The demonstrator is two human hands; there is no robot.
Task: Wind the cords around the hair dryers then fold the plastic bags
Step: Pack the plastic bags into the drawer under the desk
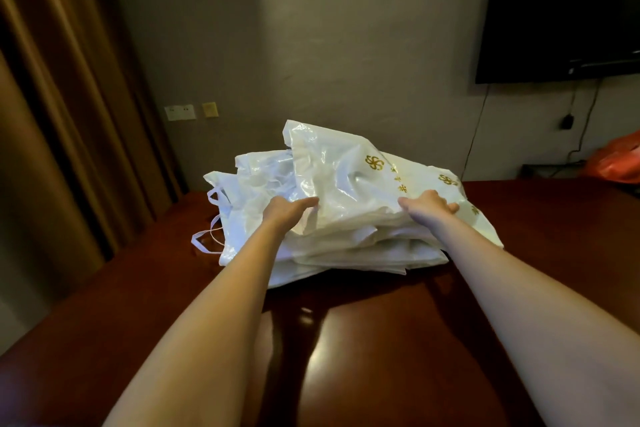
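While both hands reach forward, left hand [289, 210] fingers flat on white plastic bags [346, 204], right hand [429, 206] fingers gripping top bag.
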